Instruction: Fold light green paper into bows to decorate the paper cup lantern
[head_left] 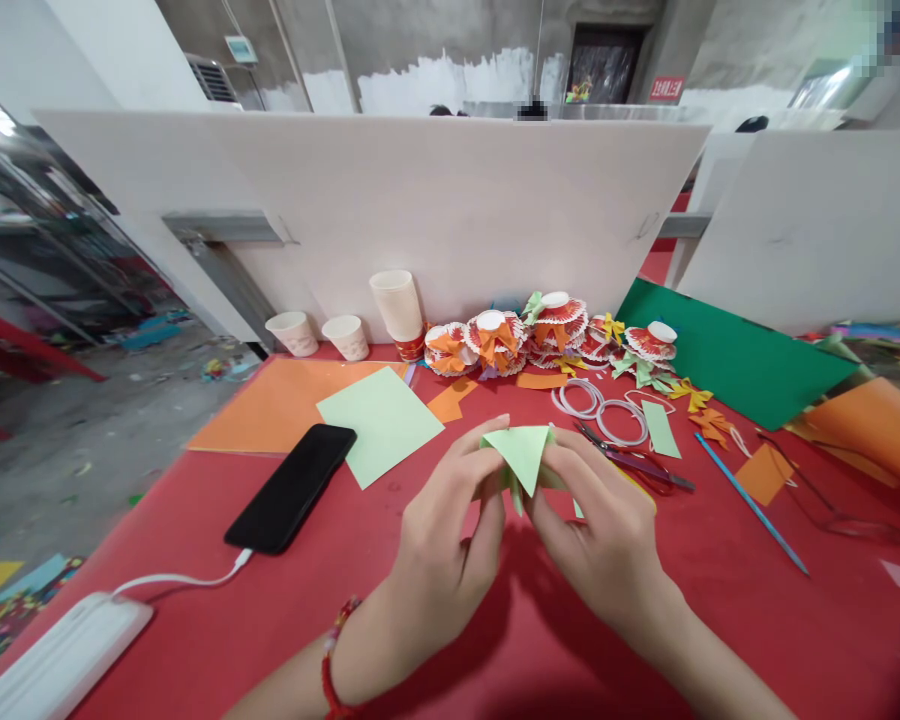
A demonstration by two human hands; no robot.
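Both my hands hold a small folded piece of light green paper (525, 455) above the red table (495, 640). My left hand (442, 545) pinches its left side, fingers closed on it. My right hand (600, 530) pinches the right side the same way. The paper's folded triangle points down between my thumbs. A beaded bracelet sits on my left wrist.
A black phone (292, 487) on a white cable lies left, beside a light green sheet (379, 420) and an orange sheet (285, 405). Scissors (634, 462), white rings (600, 408), a blue pencil (750, 503), paper cups (397, 305) and finished red-and-white paper decorations (540, 335) lie behind. White dividers stand at the back.
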